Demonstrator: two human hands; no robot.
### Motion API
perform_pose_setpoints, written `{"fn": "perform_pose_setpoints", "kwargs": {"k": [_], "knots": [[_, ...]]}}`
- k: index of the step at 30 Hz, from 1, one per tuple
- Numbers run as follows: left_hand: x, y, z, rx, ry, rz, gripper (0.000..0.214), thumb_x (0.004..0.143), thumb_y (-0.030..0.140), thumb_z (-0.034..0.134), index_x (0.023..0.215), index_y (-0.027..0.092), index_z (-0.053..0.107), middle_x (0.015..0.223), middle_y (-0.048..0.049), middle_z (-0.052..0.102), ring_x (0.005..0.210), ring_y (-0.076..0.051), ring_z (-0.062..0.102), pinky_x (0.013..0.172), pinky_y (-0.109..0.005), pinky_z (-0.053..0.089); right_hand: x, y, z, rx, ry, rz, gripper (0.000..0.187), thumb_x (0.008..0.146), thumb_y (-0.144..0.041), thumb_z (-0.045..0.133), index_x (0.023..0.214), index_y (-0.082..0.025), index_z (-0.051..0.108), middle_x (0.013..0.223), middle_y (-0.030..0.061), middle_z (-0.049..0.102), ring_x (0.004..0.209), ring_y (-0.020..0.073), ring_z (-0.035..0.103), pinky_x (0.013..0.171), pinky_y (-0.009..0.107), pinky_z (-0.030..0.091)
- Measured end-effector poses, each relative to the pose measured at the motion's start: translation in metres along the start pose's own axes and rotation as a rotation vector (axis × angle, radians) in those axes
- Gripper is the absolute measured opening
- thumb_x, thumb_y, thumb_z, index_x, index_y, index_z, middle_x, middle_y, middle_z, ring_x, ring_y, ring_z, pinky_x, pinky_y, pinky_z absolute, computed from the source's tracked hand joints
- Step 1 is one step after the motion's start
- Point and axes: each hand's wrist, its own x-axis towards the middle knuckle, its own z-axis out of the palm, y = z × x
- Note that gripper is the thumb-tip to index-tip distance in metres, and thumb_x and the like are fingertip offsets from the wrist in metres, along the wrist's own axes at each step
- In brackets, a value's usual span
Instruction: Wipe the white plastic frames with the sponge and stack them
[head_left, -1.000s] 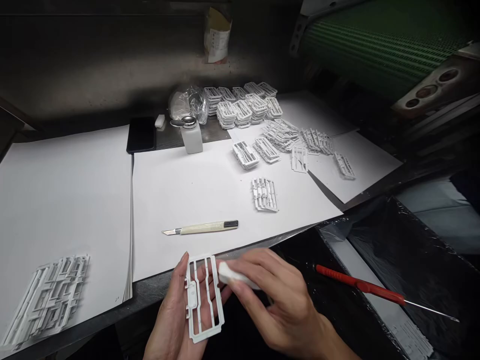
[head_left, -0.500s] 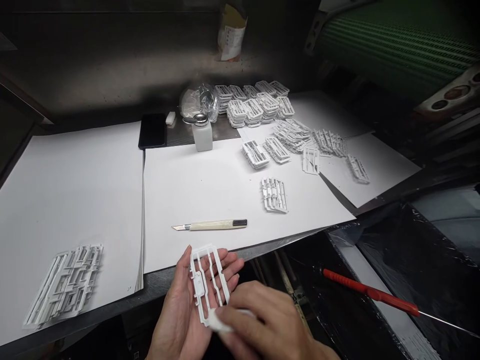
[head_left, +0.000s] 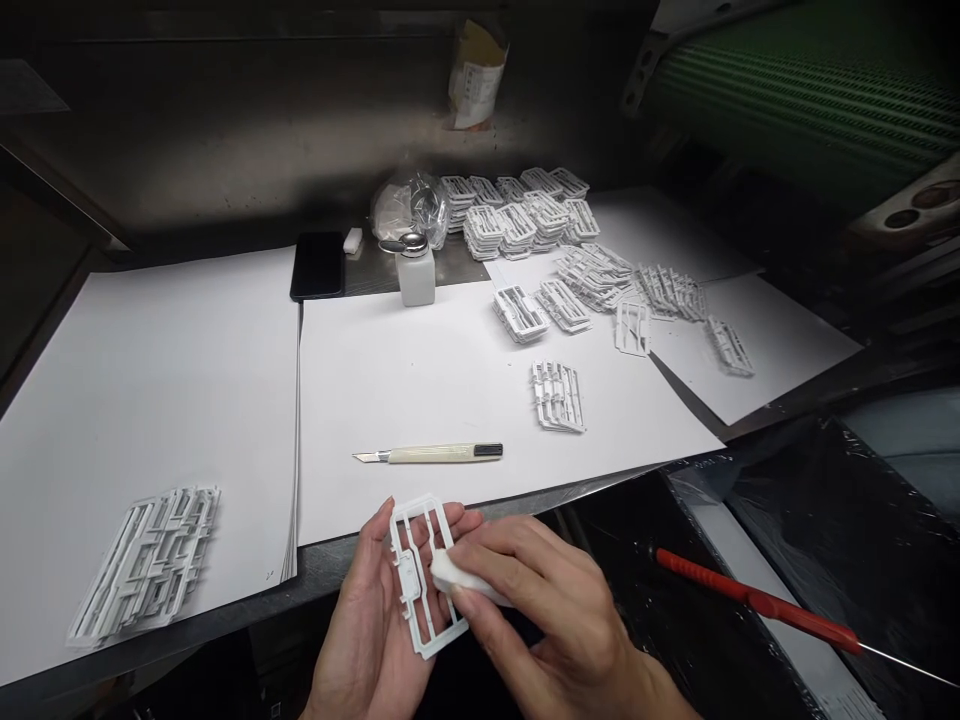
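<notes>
My left hand (head_left: 367, 630) holds a white plastic frame (head_left: 417, 575) tilted on its palm, thumb along the left edge and fingers behind it. The frame has thin lengthwise bars and small tabs on its left side. In my right hand (head_left: 555, 600) a small white block (head_left: 454, 577), soft-looking with rounded edges, is pinched between thumb and fingers. It presses against the right-hand bars of the frame; its rear end is hidden by the fingers. Just beyond both hands lies a craft knife (head_left: 427, 454) on white paper, blade to the left.
Stacked white frames stand at the back (head_left: 517, 225), with a smaller stack (head_left: 556, 395) nearer and another pile (head_left: 146, 565) at front left. A pump bottle (head_left: 416, 275) and a black phone (head_left: 317, 265) are behind. A red-handled tool (head_left: 757, 600) lies at right.
My right hand has moved the white block up from the frame's lower end to its middle right bars. My left hand still holds the frame. The view has shifted slightly.
</notes>
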Motion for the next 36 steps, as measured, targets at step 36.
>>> {"fn": "perform_pose_setpoints", "kwargs": {"k": [36], "knots": [[0.008,-0.001,-0.018,0.119,-0.132,-0.028,0.022,0.088,0.032,0.054,0.081,0.014,0.065,0.083,-0.0035,0.064,0.082,-0.017,0.062,0.075,-0.030,0.052,-0.008,0.014,-0.010,0.084,-0.074,0.143,0.030,0.086,-0.005,0.059,0.114,-0.017,0.062,0.096,0.0077,0.065,0.087,0.0200,0.061,0.075,0.032,0.052]]}}
